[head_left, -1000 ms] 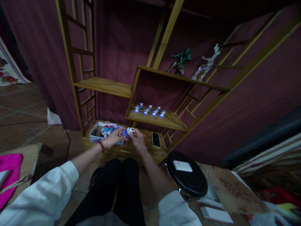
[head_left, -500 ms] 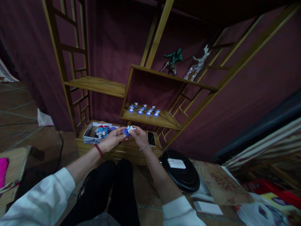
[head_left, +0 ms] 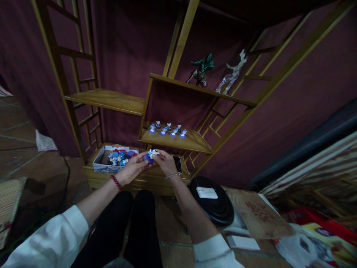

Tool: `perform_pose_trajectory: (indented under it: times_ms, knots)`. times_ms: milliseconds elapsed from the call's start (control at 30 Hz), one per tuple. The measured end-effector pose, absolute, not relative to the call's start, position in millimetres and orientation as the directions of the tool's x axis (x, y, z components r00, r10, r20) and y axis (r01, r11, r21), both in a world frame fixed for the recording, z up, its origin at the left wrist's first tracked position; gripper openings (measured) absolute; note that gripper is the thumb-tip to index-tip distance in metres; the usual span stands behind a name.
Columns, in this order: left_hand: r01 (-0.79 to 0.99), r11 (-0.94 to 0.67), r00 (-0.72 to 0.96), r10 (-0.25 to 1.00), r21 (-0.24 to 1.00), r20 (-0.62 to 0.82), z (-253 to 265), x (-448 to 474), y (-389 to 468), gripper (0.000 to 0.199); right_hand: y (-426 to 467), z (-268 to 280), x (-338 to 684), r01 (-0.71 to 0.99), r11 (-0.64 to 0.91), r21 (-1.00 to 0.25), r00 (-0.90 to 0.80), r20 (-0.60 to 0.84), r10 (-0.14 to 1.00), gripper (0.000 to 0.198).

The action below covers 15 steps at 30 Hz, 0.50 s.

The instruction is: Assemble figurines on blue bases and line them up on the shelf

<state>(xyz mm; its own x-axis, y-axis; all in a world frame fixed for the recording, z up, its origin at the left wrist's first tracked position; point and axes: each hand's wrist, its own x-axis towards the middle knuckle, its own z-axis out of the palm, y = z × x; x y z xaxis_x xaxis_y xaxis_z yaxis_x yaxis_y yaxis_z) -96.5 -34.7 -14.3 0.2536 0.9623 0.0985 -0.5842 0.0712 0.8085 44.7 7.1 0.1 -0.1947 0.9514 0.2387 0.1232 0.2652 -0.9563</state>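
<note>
Between my two hands is a small white-and-blue figurine (head_left: 152,153) with a round purple base. My left hand (head_left: 134,166) pinches the base from the left, and my right hand (head_left: 165,162) grips the figurine's body from the right. Behind and left of my left hand, a cardboard box (head_left: 103,168) holds many small figurines and coloured bases in a heap. Beyond my hands, several similar figurines (head_left: 173,132) stand upright in two rows on the wooden shelf (head_left: 189,144), the front row on purple bases.
A dark phone (head_left: 177,164) lies just beyond my right hand. On an upper shelf stand a green-cloaked figure (head_left: 204,70) and a clear figure (head_left: 232,76). A black round lidded bin (head_left: 213,210) with a white device (head_left: 206,192) on it is at right. The cabinet's left shelf (head_left: 108,99) juts out.
My view has shifted slightly, so the cabinet and shelves sit a little further left. Both hands still hold the figurine in nearly the same pose.
</note>
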Motion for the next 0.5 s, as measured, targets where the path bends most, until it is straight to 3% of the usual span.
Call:
perform_pose_trajectory:
  times_ms: [500]
  knots:
    - [-0.605, 0.102, 0.263, 0.962, 0.790, 0.077, -10, -97, -32, 0.037, 7, 11, 48, 0.034, 0.280, -0.959, -0.208, 0.268, 0.941, 0.026]
